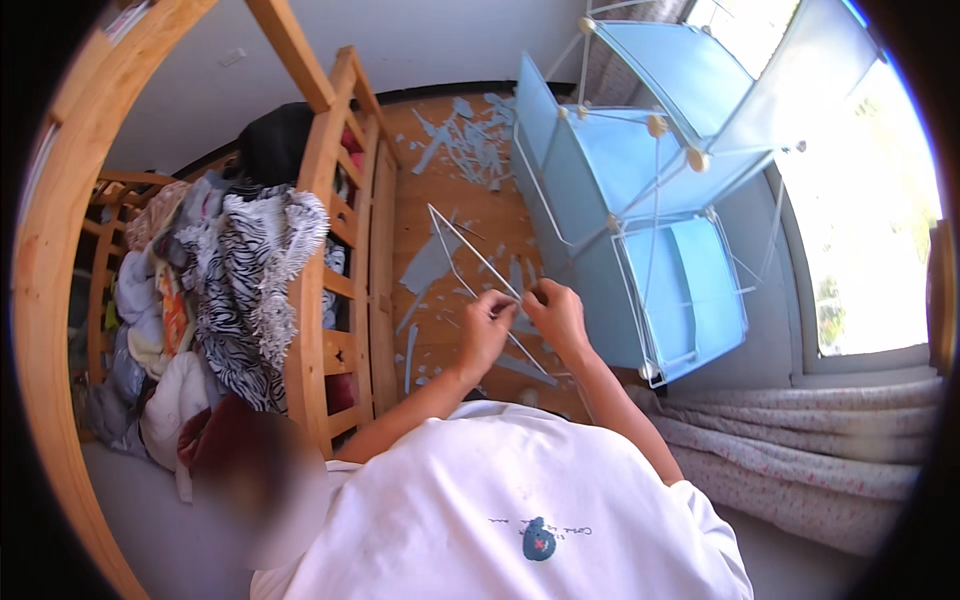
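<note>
Both my hands meet over the wooden floor, pinching a thin white wire frame that runs up and away from them. My left hand grips the wire from the left. My right hand grips it from the right, the fingers almost touching those of the left. Just to the right stands a blue panel storage cube built from wire frames and round cream connectors. Under my hands the floor is strewn with torn strips of pale blue film.
A wooden bunk ladder and rail rise at the left, with a heap of clothes behind. A bright window is at the right, with a floral curtain bunched below it.
</note>
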